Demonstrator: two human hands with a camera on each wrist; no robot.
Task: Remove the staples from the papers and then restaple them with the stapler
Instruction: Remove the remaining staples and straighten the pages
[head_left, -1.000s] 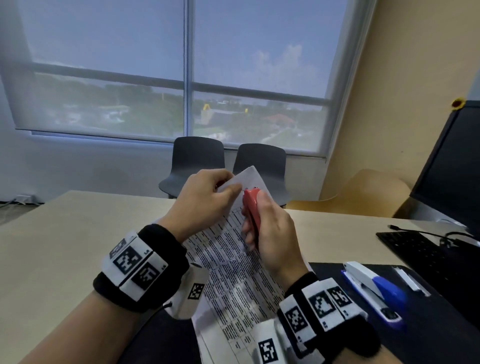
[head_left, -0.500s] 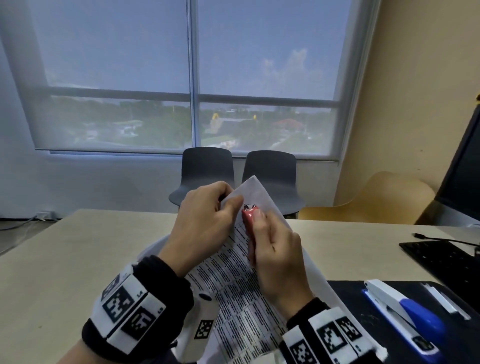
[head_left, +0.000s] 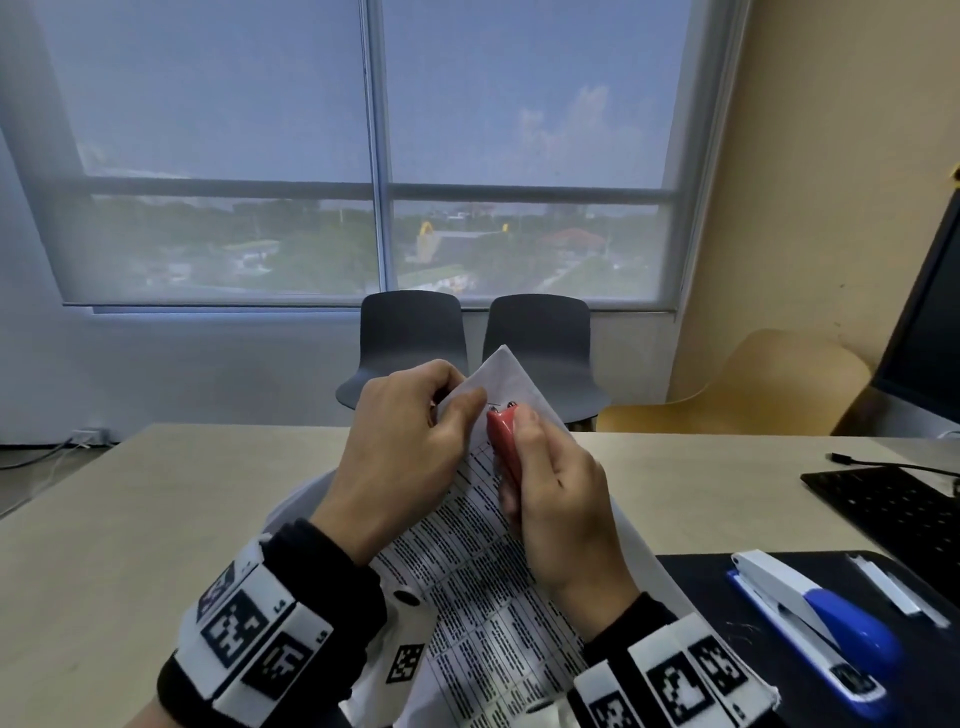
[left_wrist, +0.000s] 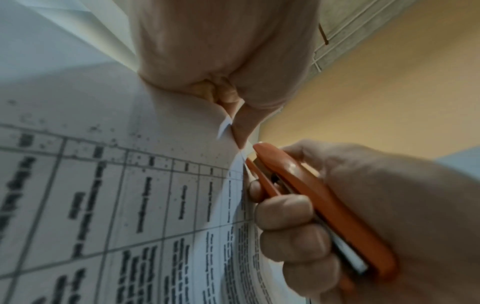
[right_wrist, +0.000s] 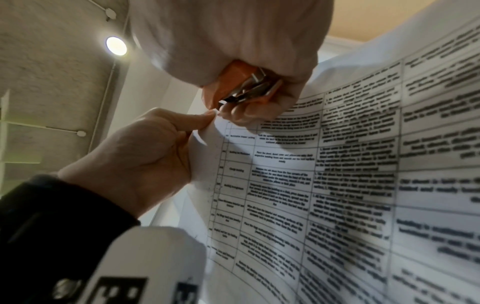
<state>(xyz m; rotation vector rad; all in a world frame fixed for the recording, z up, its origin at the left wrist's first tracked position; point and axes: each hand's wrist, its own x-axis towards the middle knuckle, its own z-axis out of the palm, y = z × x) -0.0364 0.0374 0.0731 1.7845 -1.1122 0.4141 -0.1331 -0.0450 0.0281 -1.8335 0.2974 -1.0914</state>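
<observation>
Printed papers (head_left: 467, 587) with a table of text are held up above the desk, one corner pointing upward. My left hand (head_left: 405, 441) pinches that top corner between thumb and forefinger (right_wrist: 192, 120). My right hand (head_left: 556, 499) grips a red-orange staple remover (head_left: 503, 439), its metal claws (right_wrist: 244, 94) against the corner beside the left fingertips. The left wrist view shows the remover (left_wrist: 319, 197) lying along the paper's edge (left_wrist: 241, 164). The staple itself is hidden. A blue and white stapler (head_left: 810, 623) lies on the dark mat at the right.
A black desk mat (head_left: 924, 691) covers the beige desk (head_left: 130, 519) at lower right, with a white pen-like object (head_left: 893, 587) beside the stapler. A keyboard (head_left: 893, 504) and monitor (head_left: 930, 322) stand at far right. Two dark chairs (head_left: 410, 353) sit behind the desk.
The view has tilted upward across the frames. My right hand has shifted the staple remover's tip up to the paper corner, close to the left fingertips; the left hand keeps its pinch.
</observation>
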